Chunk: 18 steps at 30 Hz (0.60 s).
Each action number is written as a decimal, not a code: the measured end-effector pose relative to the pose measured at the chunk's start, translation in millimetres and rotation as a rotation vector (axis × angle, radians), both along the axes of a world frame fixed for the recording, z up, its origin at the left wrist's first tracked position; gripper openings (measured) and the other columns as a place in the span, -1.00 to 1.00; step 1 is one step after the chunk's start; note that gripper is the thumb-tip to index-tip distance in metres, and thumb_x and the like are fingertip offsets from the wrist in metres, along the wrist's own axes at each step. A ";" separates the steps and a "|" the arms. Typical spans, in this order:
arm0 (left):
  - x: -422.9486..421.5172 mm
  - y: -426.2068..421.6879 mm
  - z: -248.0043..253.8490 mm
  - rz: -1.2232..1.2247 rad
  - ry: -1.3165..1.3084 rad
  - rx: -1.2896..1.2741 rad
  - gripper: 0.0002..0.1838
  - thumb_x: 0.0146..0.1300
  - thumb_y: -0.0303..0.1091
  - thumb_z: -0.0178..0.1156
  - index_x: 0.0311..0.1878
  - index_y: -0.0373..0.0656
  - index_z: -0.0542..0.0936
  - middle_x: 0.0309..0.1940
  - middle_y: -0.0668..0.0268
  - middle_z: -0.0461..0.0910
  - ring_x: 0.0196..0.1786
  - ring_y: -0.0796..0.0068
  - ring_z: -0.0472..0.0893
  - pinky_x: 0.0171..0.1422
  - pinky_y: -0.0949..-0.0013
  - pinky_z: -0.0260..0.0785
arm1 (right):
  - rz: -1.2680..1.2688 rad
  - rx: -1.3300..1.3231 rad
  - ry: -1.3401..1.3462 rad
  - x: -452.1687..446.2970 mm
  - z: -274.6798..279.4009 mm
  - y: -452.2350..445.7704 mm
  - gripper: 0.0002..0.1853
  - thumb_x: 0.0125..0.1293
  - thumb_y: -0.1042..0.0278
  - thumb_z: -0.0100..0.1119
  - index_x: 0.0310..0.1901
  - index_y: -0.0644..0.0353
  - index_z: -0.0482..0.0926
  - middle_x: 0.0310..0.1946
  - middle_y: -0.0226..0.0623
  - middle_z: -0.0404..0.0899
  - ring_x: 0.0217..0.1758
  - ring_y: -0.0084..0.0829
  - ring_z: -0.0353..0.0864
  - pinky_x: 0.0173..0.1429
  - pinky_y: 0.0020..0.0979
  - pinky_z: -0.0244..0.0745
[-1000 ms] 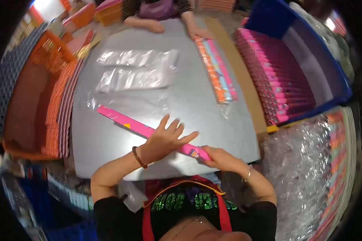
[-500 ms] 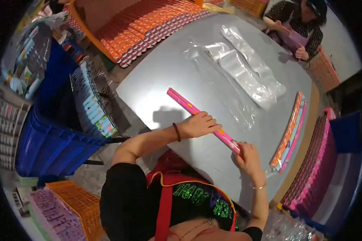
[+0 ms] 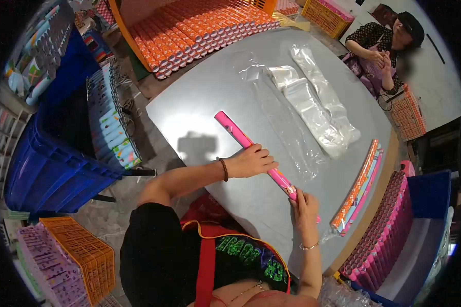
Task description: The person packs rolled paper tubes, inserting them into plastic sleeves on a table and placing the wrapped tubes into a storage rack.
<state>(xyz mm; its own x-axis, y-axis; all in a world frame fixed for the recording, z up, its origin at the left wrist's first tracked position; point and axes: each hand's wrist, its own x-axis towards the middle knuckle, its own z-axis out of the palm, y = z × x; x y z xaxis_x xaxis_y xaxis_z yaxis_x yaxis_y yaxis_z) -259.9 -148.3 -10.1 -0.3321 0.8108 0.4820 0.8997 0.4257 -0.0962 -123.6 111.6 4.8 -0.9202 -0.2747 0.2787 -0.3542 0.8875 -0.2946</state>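
Observation:
A slim pink roll (image 3: 234, 129), which looks like patterned wrapping paper, lies slantwise in front of me over the grey table (image 3: 189, 107). My left hand (image 3: 252, 161) is closed around its middle from above. Near its lower end, my right hand (image 3: 306, 207) grips it, and a bit of pink shows past the fingers. To the upper right of my hands lie clear plastic sleeves (image 3: 315, 110), partly stacked. A clear-wrapped bundle of orange, light blue and pink rolls (image 3: 354, 192) rests by the table's right edge.
An orange crate of orange rolls (image 3: 205, 38) stands beyond the table. Blue bins (image 3: 66, 171) and light-blue rolls (image 3: 110, 123) are at left, with an orange basket (image 3: 89, 261) below. Pink rolls (image 3: 381, 235) fill a bin at right. Another person (image 3: 381, 48) is at the far right.
My view has shifted slightly. My right hand has turned around the roll's lower end, and pink now shows beyond it. My left hand keeps its hold. The other person's hands have come together.

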 end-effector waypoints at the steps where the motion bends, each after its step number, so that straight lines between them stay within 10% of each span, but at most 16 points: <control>1: -0.9 -0.6 2.3 -0.001 0.034 -0.023 -0.64 0.14 -0.26 0.16 0.04 0.04 0.48 -0.31 0.50 0.44 -0.17 0.54 0.46 -0.05 0.38 0.28 | -0.002 0.026 0.018 0.0 -0.2 -0.2 -0.50 0.09 0.41 0.32 0.13 0.16 0.48 -0.25 -0.19 0.54 -0.19 -0.16 0.49 -0.09 -0.22 0.37; 18: -6.4 -10.8 -12.6 -0.041 0.012 0.134 -0.72 0.17 -0.16 0.17 -0.05 0.04 0.53 -0.34 0.48 0.44 -0.16 0.50 0.46 -0.03 0.40 0.25 | -0.079 -0.046 0.050 3.2 2.3 -19.1 -0.59 0.11 0.37 0.35 0.04 0.11 0.57 -0.20 -0.17 0.56 -0.21 -0.15 0.52 -0.11 -0.22 0.43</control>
